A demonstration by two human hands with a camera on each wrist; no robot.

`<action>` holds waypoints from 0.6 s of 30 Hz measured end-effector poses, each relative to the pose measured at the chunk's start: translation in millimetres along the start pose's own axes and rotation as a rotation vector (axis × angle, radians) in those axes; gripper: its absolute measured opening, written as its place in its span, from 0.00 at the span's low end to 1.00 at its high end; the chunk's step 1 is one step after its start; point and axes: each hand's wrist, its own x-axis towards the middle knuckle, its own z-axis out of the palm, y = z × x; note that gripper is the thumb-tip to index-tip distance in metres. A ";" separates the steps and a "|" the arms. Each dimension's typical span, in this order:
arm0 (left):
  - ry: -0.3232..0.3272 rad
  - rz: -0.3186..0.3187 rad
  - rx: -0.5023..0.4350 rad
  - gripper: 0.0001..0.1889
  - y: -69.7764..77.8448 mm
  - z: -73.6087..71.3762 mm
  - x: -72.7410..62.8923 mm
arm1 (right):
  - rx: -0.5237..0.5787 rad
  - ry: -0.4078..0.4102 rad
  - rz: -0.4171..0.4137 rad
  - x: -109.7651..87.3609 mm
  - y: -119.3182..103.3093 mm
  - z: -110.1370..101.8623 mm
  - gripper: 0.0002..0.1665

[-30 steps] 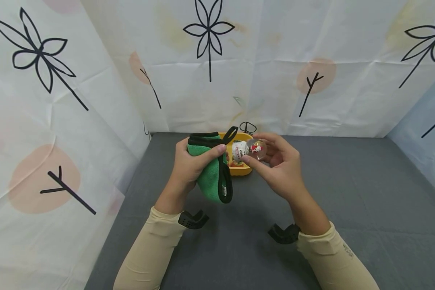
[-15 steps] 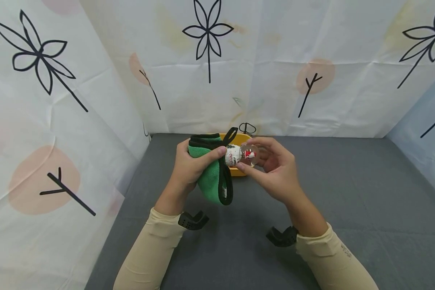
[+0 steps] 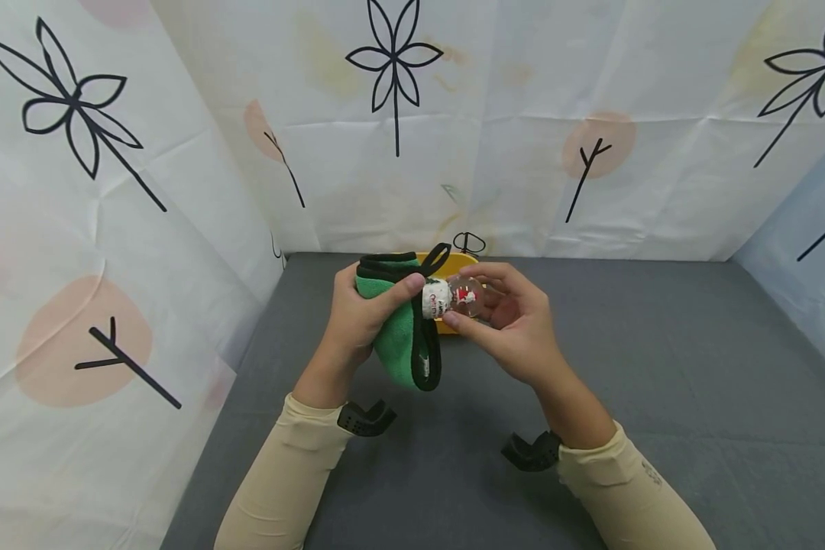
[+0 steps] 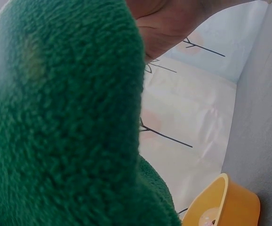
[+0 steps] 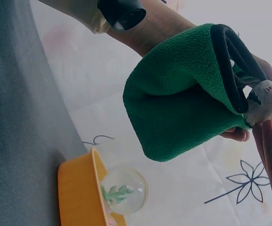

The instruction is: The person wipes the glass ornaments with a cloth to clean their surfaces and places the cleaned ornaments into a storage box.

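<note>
My left hand (image 3: 363, 315) grips a folded green towel (image 3: 395, 344) with black edging and a loop at the top. In my right hand (image 3: 519, 325), fingers and thumb pinch a small snow globe (image 3: 437, 299) lying on its side, a red and white figure inside its clear ball. Its white, lettered base points left, right at the towel's black edge near my left thumb. The right wrist view shows the towel (image 5: 173, 108) hanging folded, with the globe's base (image 5: 263, 103) against its edging. Close up, the towel (image 4: 65, 117) fills much of the left wrist view.
Behind the hands, a yellow container (image 3: 461, 263) stands on the grey table (image 3: 660, 344) by the back wall. Another clear globe (image 5: 126, 190) with a green figure sits in it. Patterned white cloth walls (image 3: 509, 92) enclose the table's back and sides.
My right hand has moved left with the snow globe, bringing its base from over the yellow container up to the towel's edge. The left hand and towel have hardly moved.
</note>
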 end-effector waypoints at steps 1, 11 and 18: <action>0.007 0.001 0.001 0.27 -0.2 0.0 0.0 | 0.002 0.002 0.001 0.0 0.1 0.0 0.31; 0.027 0.029 -0.080 0.42 0.7 0.2 -0.8 | -0.077 0.142 -0.043 0.8 -2.2 1.3 0.30; 0.034 0.012 -0.018 0.45 -2.1 4.0 -0.7 | -0.252 0.171 -0.179 -1.1 0.3 6.1 0.32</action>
